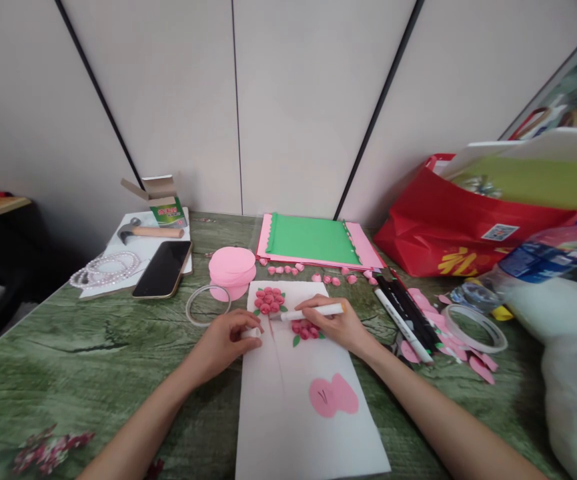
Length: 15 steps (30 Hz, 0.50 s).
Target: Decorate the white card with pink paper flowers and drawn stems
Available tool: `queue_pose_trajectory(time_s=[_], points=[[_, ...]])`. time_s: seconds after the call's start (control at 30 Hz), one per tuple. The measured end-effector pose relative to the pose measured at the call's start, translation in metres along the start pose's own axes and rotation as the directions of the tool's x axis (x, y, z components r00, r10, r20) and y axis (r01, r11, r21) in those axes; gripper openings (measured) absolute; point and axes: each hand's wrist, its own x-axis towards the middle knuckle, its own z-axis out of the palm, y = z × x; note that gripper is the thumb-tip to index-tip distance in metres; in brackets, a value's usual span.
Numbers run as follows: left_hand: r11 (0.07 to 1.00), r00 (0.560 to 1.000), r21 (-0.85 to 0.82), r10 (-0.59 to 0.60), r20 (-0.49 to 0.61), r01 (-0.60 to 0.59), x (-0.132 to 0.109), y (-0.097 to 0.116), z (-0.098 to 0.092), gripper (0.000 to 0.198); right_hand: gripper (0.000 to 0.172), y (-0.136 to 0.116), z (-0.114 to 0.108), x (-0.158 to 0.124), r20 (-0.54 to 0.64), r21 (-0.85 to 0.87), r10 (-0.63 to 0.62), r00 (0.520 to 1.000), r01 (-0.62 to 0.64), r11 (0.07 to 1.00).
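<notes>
A long white sheet (313, 440) lies on the table, bearing two clusters of pink paper roses with green leaves, the left cluster (269, 301) and the right one (307, 329). My right hand (335, 323) holds a white marker (313, 312), its tip near a thin reddish line below the left cluster. Curled at the sheet's left edge, my left hand (231, 339) grips a small white cap (251, 333). Pink paper pieces (333, 396) with a dark mark lie lower on the sheet.
Pink circles (232, 270), a tape ring (208, 305), a phone (163, 269), a hammer (151, 231) and beads (105, 269) are left. Green paper (313, 238) and small pink roses (281, 269) lie behind. Markers (405, 320), a bottle (543, 253) and a red bag (448, 223) stand right.
</notes>
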Motion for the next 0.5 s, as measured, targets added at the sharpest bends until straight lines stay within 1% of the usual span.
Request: queue_pose_trajectory(time_s=[0.1,0.23,0.37,0.5], points=[[1.000,1.000,-0.002,-0.003,-0.006,0.003,0.0000,-0.0005,0.0004,0.017,0.028,0.0014,-0.0016,-0.0001,0.043,0.027,-0.011,0.999,0.010,1.000],[1.000,1.000,-0.013,-0.002,-0.008,0.002,0.0003,-0.0025,0.0010,0.017,0.026,0.0012,-0.0029,-0.0003,0.028,0.000,-0.035,0.999,0.035,0.999],[1.000,1.000,-0.003,0.010,-0.002,-0.010,0.0004,-0.0032,0.0008,0.015,0.027,0.0005,-0.0041,-0.0004,0.107,-0.008,-0.040,0.993,0.041,0.999],[1.000,1.000,0.008,0.017,-0.002,-0.017,0.0001,-0.0027,0.0008,0.015,0.029,-0.0014,-0.0075,0.0002,0.088,0.005,-0.037,0.995,0.037,0.999]])
